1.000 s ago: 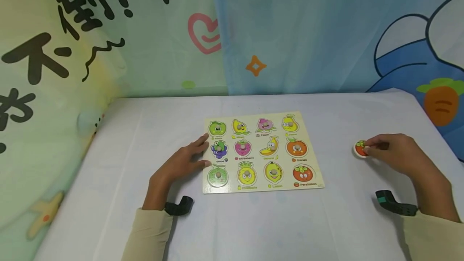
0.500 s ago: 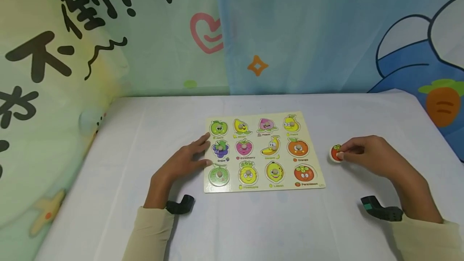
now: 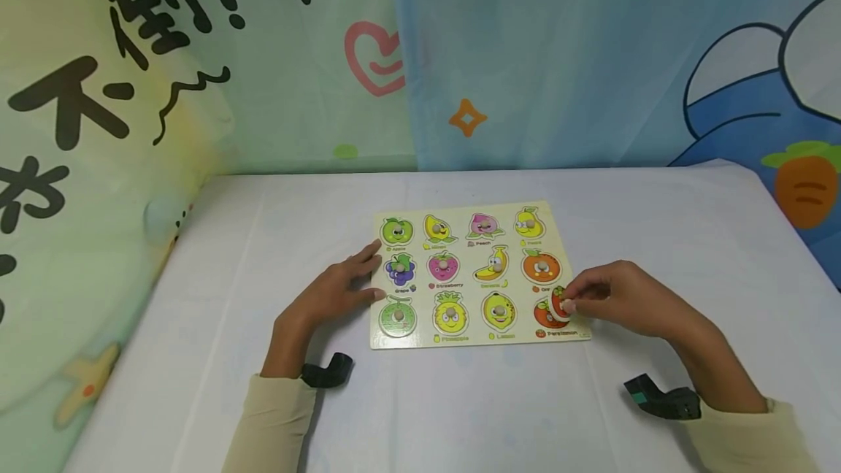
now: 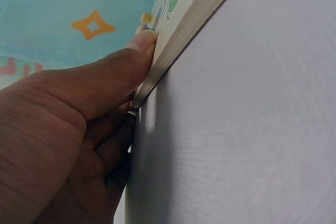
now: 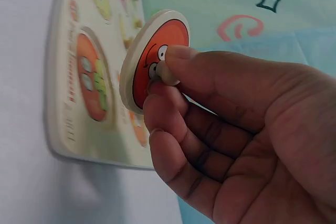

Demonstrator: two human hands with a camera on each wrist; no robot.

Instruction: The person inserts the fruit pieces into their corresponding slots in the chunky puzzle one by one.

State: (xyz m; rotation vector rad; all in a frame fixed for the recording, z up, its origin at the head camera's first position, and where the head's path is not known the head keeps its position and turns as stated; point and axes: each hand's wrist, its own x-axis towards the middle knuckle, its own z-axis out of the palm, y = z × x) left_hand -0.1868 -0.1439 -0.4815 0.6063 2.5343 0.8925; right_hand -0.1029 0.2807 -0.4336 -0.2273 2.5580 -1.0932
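Observation:
A pale wooden fruit puzzle board (image 3: 469,305) lies flat on the white table. At its left edge rests my left hand (image 3: 331,290), thumb and fingers spread against the side; the left wrist view shows the thumb tip (image 4: 144,40) on the edge. My right hand (image 3: 624,298) pinches a round wooden persimmon puzzle piece (image 5: 149,56) by its small knob (image 5: 169,74). The piece is tilted, raised over the lower right corner of the board. Beneath it shows the persimmon recess (image 5: 90,77) with its printed picture, partly covered in the head view.
The other recesses hold knobbed fruit pieces, among them a lemon (image 3: 499,312), an orange (image 3: 542,267) and a banana (image 3: 490,265). A black wrist camera (image 3: 663,398) sits on the right wrist, another black camera (image 3: 327,371) on the left. A printed cloth backdrop (image 3: 565,57) rises behind the table.
My right hand has carried the persimmon piece leftward from the right side of the table to over the board's lower right corner. The left hand stays at the board's edge.

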